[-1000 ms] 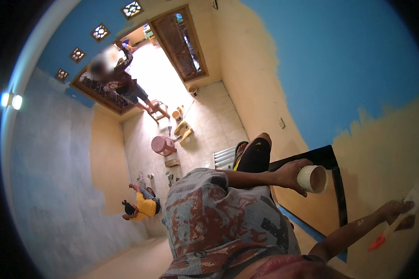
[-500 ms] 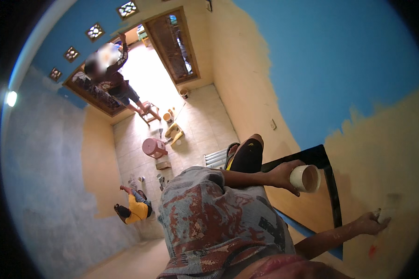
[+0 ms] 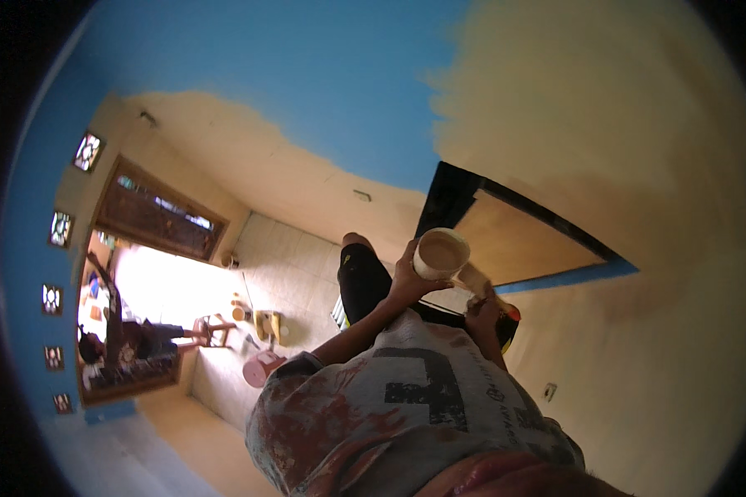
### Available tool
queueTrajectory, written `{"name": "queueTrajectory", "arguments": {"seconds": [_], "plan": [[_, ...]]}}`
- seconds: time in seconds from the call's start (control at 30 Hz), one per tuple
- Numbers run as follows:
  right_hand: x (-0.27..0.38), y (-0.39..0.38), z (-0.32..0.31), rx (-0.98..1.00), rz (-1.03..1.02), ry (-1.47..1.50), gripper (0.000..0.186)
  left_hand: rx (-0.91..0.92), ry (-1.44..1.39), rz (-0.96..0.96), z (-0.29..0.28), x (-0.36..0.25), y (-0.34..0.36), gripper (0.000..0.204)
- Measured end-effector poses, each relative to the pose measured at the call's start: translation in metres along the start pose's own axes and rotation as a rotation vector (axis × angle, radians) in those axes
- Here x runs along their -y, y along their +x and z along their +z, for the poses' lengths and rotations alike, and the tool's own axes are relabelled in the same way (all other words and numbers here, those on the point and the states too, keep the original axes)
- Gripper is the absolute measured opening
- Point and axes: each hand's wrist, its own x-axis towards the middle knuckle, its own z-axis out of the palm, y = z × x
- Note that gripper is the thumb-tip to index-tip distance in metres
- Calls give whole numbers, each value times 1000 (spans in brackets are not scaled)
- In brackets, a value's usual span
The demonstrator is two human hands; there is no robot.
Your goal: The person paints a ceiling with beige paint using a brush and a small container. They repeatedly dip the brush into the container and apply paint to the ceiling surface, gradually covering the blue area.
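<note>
In front of my body, my left hand (image 3: 408, 280) is wrapped round a white tub (image 3: 441, 255) with beige paint inside. Close beside the tub, my right hand (image 3: 484, 315) is closed round a paintbrush (image 3: 473, 282). The brush's pale head points up toward the tub's rim; I cannot tell whether they touch. A red tip shows at the handle's other end. Beige paint covers much of the wall (image 3: 588, 108) to the right, with a ragged edge against the blue area (image 3: 348, 83).
A black-bordered opening (image 3: 522, 203) lies beyond my hands. At the left, a person (image 3: 128, 344) stands on a wooden stool (image 3: 215, 331) by the bright doorway. A pink stool (image 3: 261, 369), a yellow object (image 3: 267, 327) and small containers stand on the tiled floor (image 3: 286, 248).
My right hand has come from the wall to beside the tub with the brush. My view has turned right, so the doorway sits further left and the person in yellow is out of view.
</note>
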Motion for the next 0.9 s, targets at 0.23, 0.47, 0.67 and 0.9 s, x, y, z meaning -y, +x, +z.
{"name": "queueTrajectory", "arguments": {"seconds": [0.23,0.47,0.67,0.9], "plan": [[33,-27,23,-164,142,292,17,0,19,22,-2,4,1,88],[107,-11,55,-130,-149,421,20,-40,-69,-43,-3,9,1,82],[116,-23,56,-63,-169,447,16,-79,-43,-11,0,10,2,81],[103,-46,51,15,-169,472,18,-49,-115,-24,4,12,7,78]]}}
